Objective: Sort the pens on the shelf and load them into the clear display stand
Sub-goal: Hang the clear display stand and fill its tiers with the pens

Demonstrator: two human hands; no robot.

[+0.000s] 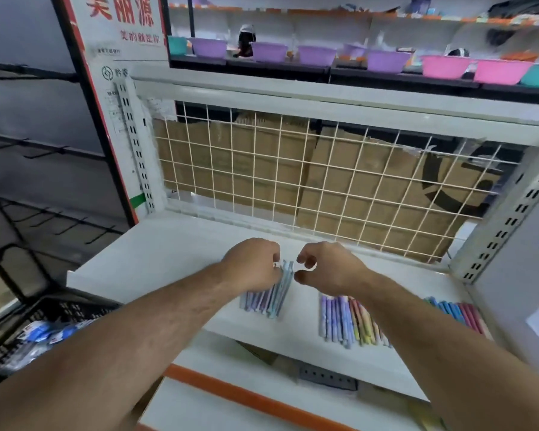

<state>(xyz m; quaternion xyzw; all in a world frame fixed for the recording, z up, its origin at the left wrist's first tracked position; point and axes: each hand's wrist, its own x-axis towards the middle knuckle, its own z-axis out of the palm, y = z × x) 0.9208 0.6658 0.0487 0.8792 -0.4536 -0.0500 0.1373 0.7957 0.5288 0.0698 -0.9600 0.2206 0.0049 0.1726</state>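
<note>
Light, slippery pens [266,298], best clasped mid-bundle: left hand [252,265] curled round them; right hand [329,269], at 3 o'clock, half-open, empty.

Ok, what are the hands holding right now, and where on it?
The left hand grips a bunch of pens near its far end. The right hand is curled beside that end; whether it pinches a pen cannot be told.

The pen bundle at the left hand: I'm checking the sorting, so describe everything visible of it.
The pen bundle is a row of slim pastel pens, purple, pink and blue-green, lying side by side on the white shelf. The left hand holds its far end; the right hand, fingers curled, is just beside it, contact unclear.
</note>
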